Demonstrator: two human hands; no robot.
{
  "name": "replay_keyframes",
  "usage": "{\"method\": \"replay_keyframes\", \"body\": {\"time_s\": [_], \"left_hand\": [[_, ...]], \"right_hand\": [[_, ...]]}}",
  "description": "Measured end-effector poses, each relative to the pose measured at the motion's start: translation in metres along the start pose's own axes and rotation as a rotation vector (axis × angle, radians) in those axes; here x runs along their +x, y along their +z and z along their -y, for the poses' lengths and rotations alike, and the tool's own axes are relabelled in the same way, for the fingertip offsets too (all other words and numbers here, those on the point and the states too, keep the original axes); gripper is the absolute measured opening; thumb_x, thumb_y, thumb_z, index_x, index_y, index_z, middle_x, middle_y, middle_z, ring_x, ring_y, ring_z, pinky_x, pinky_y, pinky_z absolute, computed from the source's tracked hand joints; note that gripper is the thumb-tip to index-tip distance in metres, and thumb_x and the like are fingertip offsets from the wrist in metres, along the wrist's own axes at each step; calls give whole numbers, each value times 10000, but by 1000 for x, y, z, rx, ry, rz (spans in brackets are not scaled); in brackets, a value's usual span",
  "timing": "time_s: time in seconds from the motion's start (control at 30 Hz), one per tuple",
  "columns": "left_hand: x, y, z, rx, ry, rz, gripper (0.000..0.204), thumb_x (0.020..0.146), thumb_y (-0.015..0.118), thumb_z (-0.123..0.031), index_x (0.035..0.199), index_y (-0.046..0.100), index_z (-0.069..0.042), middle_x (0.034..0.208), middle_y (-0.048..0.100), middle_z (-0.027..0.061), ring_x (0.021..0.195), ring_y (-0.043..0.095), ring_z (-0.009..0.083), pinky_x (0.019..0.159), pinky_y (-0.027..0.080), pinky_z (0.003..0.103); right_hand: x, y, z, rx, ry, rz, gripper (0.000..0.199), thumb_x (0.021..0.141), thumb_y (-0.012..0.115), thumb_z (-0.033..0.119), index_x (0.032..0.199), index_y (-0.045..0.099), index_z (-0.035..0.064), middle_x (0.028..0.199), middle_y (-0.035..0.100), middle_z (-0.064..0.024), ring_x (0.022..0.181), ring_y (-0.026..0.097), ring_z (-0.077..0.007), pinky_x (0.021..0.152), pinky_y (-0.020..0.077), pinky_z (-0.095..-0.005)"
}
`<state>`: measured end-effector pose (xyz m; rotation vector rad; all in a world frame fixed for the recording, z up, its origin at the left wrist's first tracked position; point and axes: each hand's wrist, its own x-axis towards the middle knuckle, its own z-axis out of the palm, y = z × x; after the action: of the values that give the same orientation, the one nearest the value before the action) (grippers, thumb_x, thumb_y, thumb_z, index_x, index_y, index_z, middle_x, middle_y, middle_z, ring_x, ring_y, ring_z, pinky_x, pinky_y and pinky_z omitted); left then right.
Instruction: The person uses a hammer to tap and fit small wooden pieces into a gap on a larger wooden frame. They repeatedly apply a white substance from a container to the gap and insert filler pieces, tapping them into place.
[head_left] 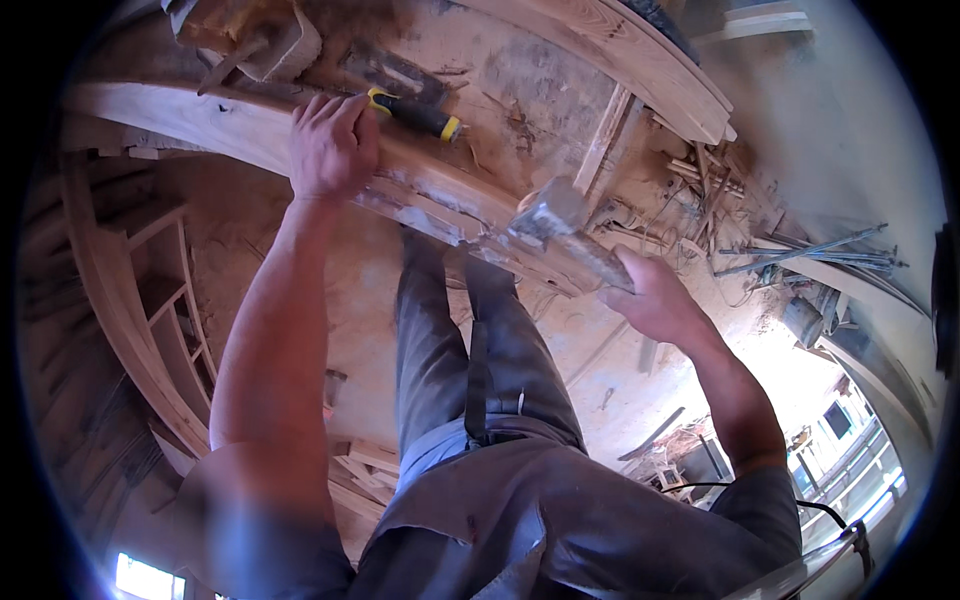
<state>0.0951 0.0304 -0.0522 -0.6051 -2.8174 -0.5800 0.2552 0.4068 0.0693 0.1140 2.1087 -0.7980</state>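
My left hand (336,148) lies on top of a long wooden beam (440,178), its fingers bent over the far edge. Right beside those fingers is a black and yellow tool handle (418,115); any blade on it is hidden. My right hand (655,300) is closed round the handle of a hammer (556,213). The hammer's grey, blocky head is a little blurred and appears over the right part of the beam. Along its near side the beam is rough, with pale, chipped patches.
Another thick plank (640,55) runs along the far side. Metal rods (815,255) and wood scraps (705,180) litter the right. At left stands a wooden frame with slats (120,290). A torn sack-like container (270,45) is at the top left.
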Motion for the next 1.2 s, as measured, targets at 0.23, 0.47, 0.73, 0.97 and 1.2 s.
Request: {"method": "replay_keyframes", "body": {"time_s": [0.23,0.47,0.73,0.97,1.2], "left_hand": [[-1,-3,-4,17,-8,54,181,941,642,-173,1026,752,-58,961,747,94,895,654,304,841,471,430],[0,-3,-2,42,-9,126,204,959,617,-197,1035,751,-61,960,743,92,916,648,303,845,465,433],[0,0,0,34,23,103,188,939,610,-204,990,753,-91,913,736,66,893,636,300,830,453,446],[0,1,2,36,47,77,193,937,614,-206,997,757,-91,912,738,60,903,639,302,844,453,451],[0,-1,0,91,0,203,232,956,586,-249,998,764,-104,904,745,75,912,644,308,846,444,465]], "right_hand": [[56,-13,-1,385,151,-81,318,867,734,236,1027,612,-10,742,586,-22,590,576,-121,534,486,-300],[123,-21,-14,37,41,-216,362,810,709,163,1120,660,-18,950,735,-212,852,722,-379,752,551,-461],[99,-9,-16,108,135,-287,413,817,685,146,1194,647,-20,1035,726,-262,865,712,-420,783,554,-483],[8,82,38,562,42,-310,333,881,738,223,1052,583,-16,716,619,-187,676,679,-305,621,515,-446],[25,197,138,678,248,-620,300,935,695,221,1114,550,30,802,668,-270,821,677,-496,680,520,-543]]}}
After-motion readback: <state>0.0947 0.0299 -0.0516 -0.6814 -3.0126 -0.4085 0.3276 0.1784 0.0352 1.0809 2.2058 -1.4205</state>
